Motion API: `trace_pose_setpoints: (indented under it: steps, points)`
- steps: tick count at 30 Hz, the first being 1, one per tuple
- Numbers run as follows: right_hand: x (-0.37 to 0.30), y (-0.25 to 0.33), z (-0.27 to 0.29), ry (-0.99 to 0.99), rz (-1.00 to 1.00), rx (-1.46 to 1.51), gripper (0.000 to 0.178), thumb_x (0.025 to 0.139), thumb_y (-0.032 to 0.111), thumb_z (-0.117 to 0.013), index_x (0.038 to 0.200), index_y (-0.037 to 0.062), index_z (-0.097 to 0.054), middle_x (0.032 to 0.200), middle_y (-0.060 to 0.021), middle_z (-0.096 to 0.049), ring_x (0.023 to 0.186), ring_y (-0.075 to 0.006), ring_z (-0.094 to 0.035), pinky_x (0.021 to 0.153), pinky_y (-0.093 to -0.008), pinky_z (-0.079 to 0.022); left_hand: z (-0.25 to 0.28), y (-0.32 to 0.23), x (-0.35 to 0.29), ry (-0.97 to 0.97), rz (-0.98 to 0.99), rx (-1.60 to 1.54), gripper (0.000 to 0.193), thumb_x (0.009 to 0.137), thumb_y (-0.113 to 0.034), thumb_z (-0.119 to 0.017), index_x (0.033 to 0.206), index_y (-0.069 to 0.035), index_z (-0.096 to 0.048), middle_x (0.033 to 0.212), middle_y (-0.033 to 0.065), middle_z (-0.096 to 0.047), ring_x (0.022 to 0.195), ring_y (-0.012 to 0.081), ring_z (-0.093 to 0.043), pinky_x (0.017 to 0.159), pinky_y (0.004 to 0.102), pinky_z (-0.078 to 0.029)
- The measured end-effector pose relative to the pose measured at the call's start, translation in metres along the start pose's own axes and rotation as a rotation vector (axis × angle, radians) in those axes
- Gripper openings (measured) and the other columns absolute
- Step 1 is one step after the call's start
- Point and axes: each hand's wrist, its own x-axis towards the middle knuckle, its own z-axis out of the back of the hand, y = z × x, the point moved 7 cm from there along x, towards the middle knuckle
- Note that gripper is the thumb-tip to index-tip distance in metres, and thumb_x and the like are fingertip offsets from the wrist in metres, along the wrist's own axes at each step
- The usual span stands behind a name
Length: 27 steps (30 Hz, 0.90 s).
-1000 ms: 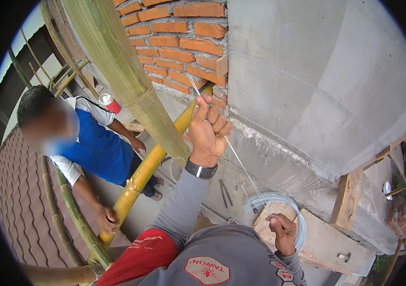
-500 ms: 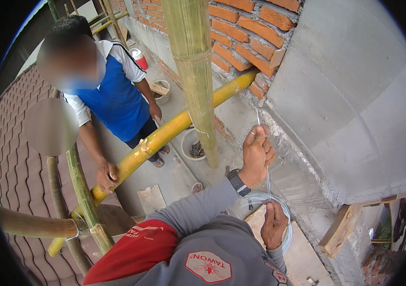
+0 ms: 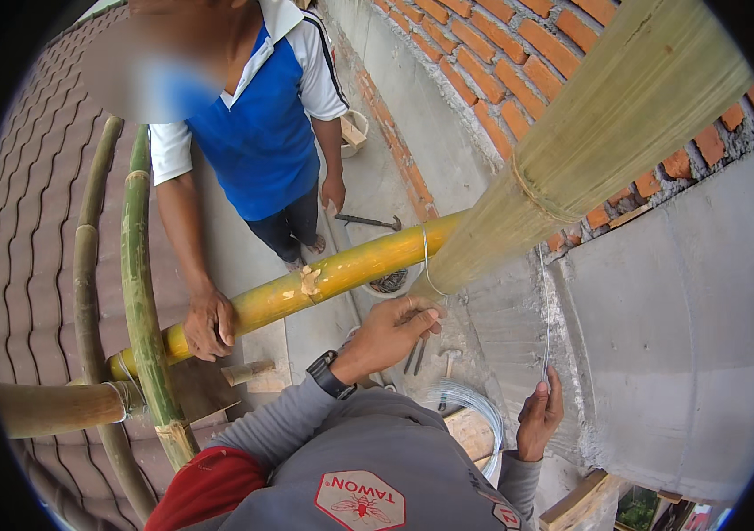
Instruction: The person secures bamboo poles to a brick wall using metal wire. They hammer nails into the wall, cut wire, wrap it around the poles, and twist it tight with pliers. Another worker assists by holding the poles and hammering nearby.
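Observation:
My left hand [image 3: 399, 332] is closed, fingertips together, just below a thin wire loop [image 3: 427, 257] that hangs around the yellow bamboo pole where it meets the upright bamboo post [image 3: 589, 124]. Whatever those fingertips hold, if anything, is too small to make out. Lower right, my right hand [image 3: 541, 414] pinches a doubled length of wire [image 3: 544, 327] that rises toward the wall corner. The yellow bamboo pole [image 3: 359, 270] slopes from lower left up behind the post. A coil of wire [image 3: 488, 416] lies below, between my hands.
A person in a blue and white shirt [image 3: 257, 133] rests one hand on the pole's left part. Green bamboo [image 3: 140, 265] crosses it there, beside roof tiles [image 3: 32, 221]. A bucket [image 3: 386, 281], a hammer [image 3: 450, 360] and a brick wall [image 3: 501, 80] surround the pole.
My left hand has left the wire above the coil and moved left to the loop by the post. My right hand has shifted away from the coil and now holds wire. The view has shifted.

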Motion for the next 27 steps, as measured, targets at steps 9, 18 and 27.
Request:
trace_pose_setpoints:
  steps: [9,18,27]
  points:
    - [0.198,0.111,-0.174,0.741,0.476,-0.488,0.038,0.103,0.026,-0.055,0.130,-0.0003,-0.062,0.118,-0.0151,-0.069,0.108,-0.0231,-0.064,0.095,-0.0339,-0.048,0.064,0.117,0.049,-0.318,0.095,0.369,0.042,0.101,-0.029,-0.059,0.129,0.002,-0.055,0.118,0.0184,-0.064,0.103,0.0292,-0.063,0.092,0.0395,-0.048]
    - [0.206,0.136,-0.290,1.222,0.443,-0.770,0.030,0.100,0.021,-0.058,0.118,0.0010,-0.069,0.111,-0.0162,-0.073,0.103,-0.0312,-0.068,0.094,-0.0383,-0.050,0.106,0.087,0.104,-0.827,-0.482,0.971,0.044,0.097,-0.015,-0.056,0.141,-0.006,-0.050,0.135,0.0180,-0.055,0.129,0.0334,-0.050,0.110,0.0421,-0.035]
    - [0.183,0.107,-0.172,0.716,0.535,-0.162,0.024,0.100,0.019,-0.062,0.115,0.0039,-0.073,0.092,-0.0083,-0.071,0.077,-0.0151,-0.064,0.072,-0.0290,-0.052,0.074,0.173,0.076,-0.517,-0.127,-0.328,0.025,0.105,-0.020,-0.053,0.122,-0.004,-0.060,0.092,0.0055,-0.061,0.074,0.0136,-0.053,0.065,0.0249,-0.043]
